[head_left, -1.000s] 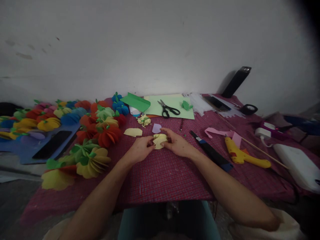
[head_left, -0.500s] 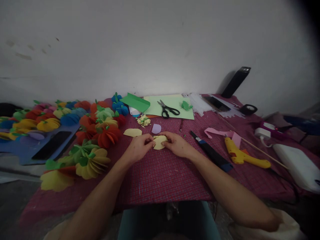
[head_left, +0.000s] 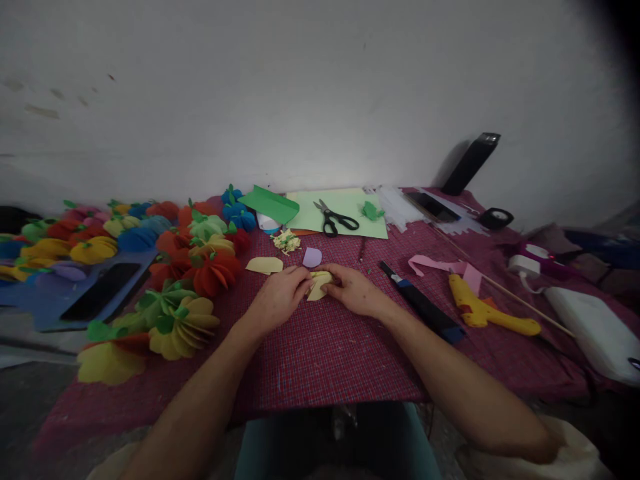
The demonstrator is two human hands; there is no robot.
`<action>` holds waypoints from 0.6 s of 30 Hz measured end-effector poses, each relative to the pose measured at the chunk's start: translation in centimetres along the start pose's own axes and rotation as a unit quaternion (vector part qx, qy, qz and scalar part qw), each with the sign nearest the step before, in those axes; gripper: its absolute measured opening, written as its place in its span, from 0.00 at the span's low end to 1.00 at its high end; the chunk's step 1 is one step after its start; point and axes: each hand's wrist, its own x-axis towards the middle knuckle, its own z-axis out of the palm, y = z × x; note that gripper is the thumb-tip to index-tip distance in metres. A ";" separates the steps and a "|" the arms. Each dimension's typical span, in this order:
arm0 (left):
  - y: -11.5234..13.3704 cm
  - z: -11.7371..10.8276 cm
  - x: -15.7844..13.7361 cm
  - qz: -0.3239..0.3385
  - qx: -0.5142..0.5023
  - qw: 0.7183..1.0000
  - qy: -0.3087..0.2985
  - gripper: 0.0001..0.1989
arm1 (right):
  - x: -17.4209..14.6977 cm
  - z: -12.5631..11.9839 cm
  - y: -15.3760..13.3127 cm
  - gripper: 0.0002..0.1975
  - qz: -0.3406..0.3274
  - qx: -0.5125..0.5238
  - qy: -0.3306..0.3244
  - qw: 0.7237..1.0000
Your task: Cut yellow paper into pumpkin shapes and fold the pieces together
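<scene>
Between my two hands is a small pale yellow paper piece, held just above the checked cloth. My left hand has its fingers closed over the left edge, covering part of it. From the other side my right hand pinches the right edge between thumb and fingers. A flat yellow paper cutout lies beyond my left hand. Close to it are a lilac paper piece and a small heap of yellow and green paper scraps.
Several colourful paper pumpkins crowd the left side. Black scissors rest on a light green sheet at the back. To the right lie a dark blue cutter, a pink strip, a yellow glue gun and a thin stick.
My left hand has shifted slightly right and its fingers now cover more of the yellow paper piece. The paper looks tilted or folded differently. My right hand keeps its pinch.
</scene>
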 end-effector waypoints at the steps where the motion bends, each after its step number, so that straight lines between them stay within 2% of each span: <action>1: -0.1 0.3 0.0 -0.004 -0.010 1.000 0.003 0.11 | 0.0 0.0 0.0 0.19 -0.002 0.003 0.001 1.000; 7: 0.0 1.2 0.1 -0.053 -0.100 0.992 0.060 0.10 | -0.1 0.1 0.0 0.18 -0.010 -0.001 0.003 1.000; 12: 0.5 1.3 0.1 -0.029 -0.190 0.978 0.080 0.12 | -0.2 0.1 -0.3 0.19 -0.003 -0.039 0.005 0.999; 15: 0.3 1.5 0.2 -0.040 -0.204 0.968 0.142 0.18 | -0.1 -0.1 -0.3 0.15 0.002 -0.047 0.018 0.999; 18: -0.1 2.0 0.4 -0.096 -0.189 0.956 0.201 0.25 | 0.1 -0.3 -0.4 0.12 0.016 -0.041 0.041 0.998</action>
